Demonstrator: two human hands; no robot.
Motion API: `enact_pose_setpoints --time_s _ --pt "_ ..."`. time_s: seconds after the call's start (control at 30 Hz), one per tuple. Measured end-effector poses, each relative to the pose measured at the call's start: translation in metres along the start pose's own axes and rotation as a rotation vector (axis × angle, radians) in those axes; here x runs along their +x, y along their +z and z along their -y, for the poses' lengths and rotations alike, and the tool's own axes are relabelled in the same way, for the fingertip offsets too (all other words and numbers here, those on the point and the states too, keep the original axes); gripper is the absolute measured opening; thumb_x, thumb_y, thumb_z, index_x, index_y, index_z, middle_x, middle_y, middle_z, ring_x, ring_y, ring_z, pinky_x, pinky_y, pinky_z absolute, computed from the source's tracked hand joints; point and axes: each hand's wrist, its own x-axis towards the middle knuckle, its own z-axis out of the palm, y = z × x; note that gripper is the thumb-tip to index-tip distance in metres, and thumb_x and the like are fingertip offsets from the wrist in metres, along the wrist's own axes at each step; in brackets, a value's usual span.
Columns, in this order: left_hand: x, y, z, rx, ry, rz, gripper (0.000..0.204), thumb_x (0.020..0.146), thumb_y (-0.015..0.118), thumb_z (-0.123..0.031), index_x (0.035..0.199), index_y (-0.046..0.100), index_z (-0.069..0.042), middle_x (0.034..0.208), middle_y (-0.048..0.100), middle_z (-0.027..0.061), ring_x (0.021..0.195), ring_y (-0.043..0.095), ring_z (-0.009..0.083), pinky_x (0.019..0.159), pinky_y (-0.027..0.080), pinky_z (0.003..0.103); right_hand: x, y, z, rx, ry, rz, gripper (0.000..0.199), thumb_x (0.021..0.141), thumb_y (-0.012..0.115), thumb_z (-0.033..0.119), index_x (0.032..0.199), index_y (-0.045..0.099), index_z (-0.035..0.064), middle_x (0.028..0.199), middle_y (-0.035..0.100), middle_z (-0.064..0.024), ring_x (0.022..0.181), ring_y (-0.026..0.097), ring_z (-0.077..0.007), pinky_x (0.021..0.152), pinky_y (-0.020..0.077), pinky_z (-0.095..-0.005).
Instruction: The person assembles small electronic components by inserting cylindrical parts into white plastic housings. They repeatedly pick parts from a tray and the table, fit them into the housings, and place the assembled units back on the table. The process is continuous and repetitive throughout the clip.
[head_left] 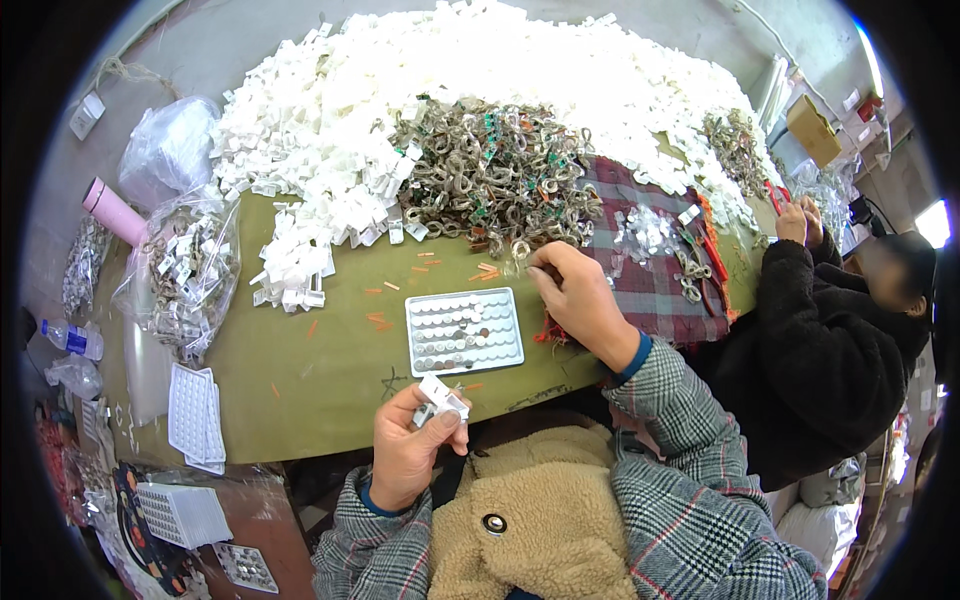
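Note:
My left hand (405, 448) is closed around a few small white plastic housings (440, 402), held up just below the near edge of a white tray (514, 345). Small round white and dark pieces sit in rows in the tray's hollows. To the right of the tray, my right hand (585, 303) reaches forward over the green table (350, 370). Its thumb and forefinger are pinched at the near edge of a heap of coiled grey wires (490, 180); what lies between the fingertips is too small to make out. Thin orange strips (378, 321) lie scattered around the tray.
Behind the wires rises a large heap of white plastic housings (310, 160). A plaid cloth (640, 285) with clear pieces lies right, beside a co-worker in black (830, 350). At left are a filled plastic bag (190, 270), a pink cylinder (115, 212) and stacked white trays (195, 420).

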Motion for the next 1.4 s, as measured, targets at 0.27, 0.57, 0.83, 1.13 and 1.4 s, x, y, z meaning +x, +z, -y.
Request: enact_pose_setpoints --time_s 0.27,0.57,0.83,1.13,1.4 --pt "0.016 0.027 -0.014 -0.207 -0.147 0.016 0.027 0.099 0.058 -0.012 0.119 0.059 0.005 0.111 0.067 0.0132 0.076 0.065 0.0113 0.063 0.059 0.023 -0.030 -0.020 0.045 -0.114 -0.529 0.018 0.019 0.080 0.064 0.005 0.097 0.060 0.0006 0.089 0.063 -0.0133 0.076 0.065 -0.0295 0.064 0.0518 -0.0365" --pt "0.010 0.027 -0.001 -0.170 -0.119 -0.058 0.024 0.098 0.060 -0.008 0.118 0.059 0.003 0.110 0.068 0.0124 0.096 0.070 0.0212 0.081 0.061 0.032 -0.054 -0.006 0.057 0.159 -0.640 0.091 0.027 0.078 0.064 0.003 0.105 0.063 -0.0007 0.094 0.065 -0.0134 0.082 0.067 -0.0282 0.071 0.0546 -0.0365" --pt "0.010 0.022 -0.003 -0.099 -0.134 0.012 0.026 0.097 0.062 -0.010 0.119 0.059 0.003 0.110 0.068 0.0134 0.095 0.070 0.0218 0.080 0.061 0.032 -0.064 -0.013 0.051 0.942 0.395 0.464 0.024 0.097 0.060 0.006 0.118 0.062 -0.0067 0.092 0.067 -0.0047 0.079 0.062 -0.0095 0.070 0.0521 -0.0246" --pt "0.003 0.031 0.005 0.407 0.384 0.135 0.018 0.093 0.064 -0.007 0.110 0.062 0.000 0.118 0.064 0.0167 0.096 0.070 0.0223 0.081 0.060 0.030 -0.070 0.003 0.049 1.415 0.481 0.192 0.020 0.102 0.056 0.016 0.114 0.057 0.0004 0.099 0.065 -0.0045 0.093 0.063 -0.0133 0.087 0.0505 -0.0274" --pt "0.003 0.029 0.001 0.093 -0.005 0.397 0.018 0.085 0.073 -0.003 0.099 0.064 0.004 0.128 0.056 0.0324 0.077 0.071 0.0253 0.057 0.058 0.030 -0.073 -0.003 0.046 1.610 0.556 0.165 0.016 0.100 0.057 0.015 0.110 0.056 0.0022 0.088 0.063 -0.0073 0.058 0.053 -0.0101 0.073 0.0552 -0.0344"
